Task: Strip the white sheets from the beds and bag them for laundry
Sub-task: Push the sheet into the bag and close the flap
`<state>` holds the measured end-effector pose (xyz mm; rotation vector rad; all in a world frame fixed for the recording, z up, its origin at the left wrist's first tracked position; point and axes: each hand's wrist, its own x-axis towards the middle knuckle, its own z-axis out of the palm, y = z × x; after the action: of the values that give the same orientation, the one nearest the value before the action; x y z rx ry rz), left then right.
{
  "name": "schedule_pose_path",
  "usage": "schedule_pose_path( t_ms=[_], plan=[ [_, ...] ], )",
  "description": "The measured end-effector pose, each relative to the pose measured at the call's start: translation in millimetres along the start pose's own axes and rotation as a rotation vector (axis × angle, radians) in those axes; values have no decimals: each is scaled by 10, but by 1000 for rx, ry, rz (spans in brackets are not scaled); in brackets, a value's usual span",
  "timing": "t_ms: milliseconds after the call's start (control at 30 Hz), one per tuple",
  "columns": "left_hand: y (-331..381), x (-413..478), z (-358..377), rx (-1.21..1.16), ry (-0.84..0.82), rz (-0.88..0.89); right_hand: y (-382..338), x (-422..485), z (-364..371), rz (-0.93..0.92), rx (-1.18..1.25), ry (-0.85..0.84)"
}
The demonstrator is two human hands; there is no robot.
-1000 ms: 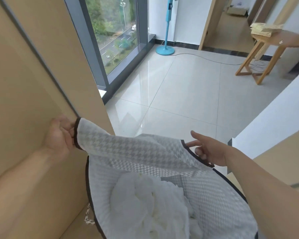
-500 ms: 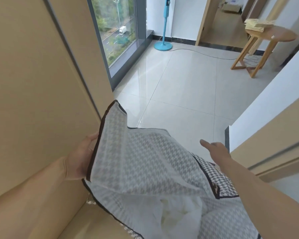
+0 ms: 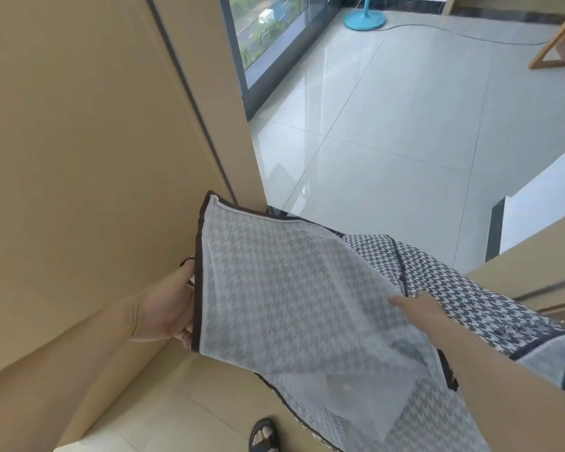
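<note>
— Well, where is the laundry bag (image 3: 431,278) right now?
— Straight in front of you, held up between your two arms, close to the beige panel wall (image 3: 79,158) on your left. Its houndstooth outside shows on the right. The flap (image 3: 274,288) faces you with its white mesh lining, tilted and edged with dark trim.
— And my left hand?
— Your left hand (image 3: 167,308) grips the flap's left edge, thumb at the top and fingers curled round the dark trim from behind.
— The right one?
— Your right hand (image 3: 421,309) lies on the mesh near the flap's right side, just below a dark strip of trim. One finger (image 3: 397,300) points straight toward your left hand and touches the fabric. The other fingers are tucked under the hand, so I cannot tell whether they pinch anything.
— Can you see the sheets?
— Not clearly. A paler patch (image 3: 369,396) shows through the mesh low down, but I cannot tell what it is.
— What else is around me?
— Your sandalled foot (image 3: 264,435) is at the bottom edge, just left of the bag's lower corner. Beyond the bag, glossy pale floor tiles (image 3: 388,141) run up to a window (image 3: 268,34) and the round blue base of a fan (image 3: 364,19). A cable (image 3: 454,32) trails right from it toward a wooden leg frame (image 3: 555,47).
</note>
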<state>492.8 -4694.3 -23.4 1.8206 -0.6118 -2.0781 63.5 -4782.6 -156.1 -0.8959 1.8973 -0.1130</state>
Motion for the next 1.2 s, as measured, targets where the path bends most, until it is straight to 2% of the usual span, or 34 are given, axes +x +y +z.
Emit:
schedule_pose_path(
  t_ms=[67,167,233,333,367,467,533,633,700,800,867,967,1067,1133,1200],
  plan=[
    [9,0,90,33,65,9,115,105,33,26,48,-2],
    [-83,-23,182,59,108,22,170,194,-24,16,76,-118],
    [-92,-34,216,68,108,37,112,164,-96,-22,136,-187],
    [52,-133,340,184,201,134,-139,-12,-336,-139,276,-200],
    [128,-201,369,155,190,167,-250,-110,-466,-196,340,-187],
    [326,-433,422,149,-36,260,-567,-475,-908,-352,486,-143],
    [389,-585,498,132,-61,321,-713,-748,-1181,-434,495,-138],
    [370,-769,679,107,53,430,-738,-1114,-1494,-516,494,-137],
    [342,-910,803,109,214,534,-659,-1349,-1669,-555,522,-131],
    [324,-1130,888,-3,505,692,-468,-1675,-1896,-628,530,-42],
    [339,-1328,936,-27,584,791,-329,-1900,-1997,-679,547,9],
    [358,-1664,980,-11,631,938,-235,-2315,-2067,-774,564,85],
    [342,-1977,974,63,668,1057,-253,-2762,-2087,-847,599,240],
    [245,-2197,953,146,682,1107,-234,-3047,-2054,-882,612,335],
    [83,-2383,899,262,653,1111,-130,-3283,-2005,-890,520,389]
  ],
)
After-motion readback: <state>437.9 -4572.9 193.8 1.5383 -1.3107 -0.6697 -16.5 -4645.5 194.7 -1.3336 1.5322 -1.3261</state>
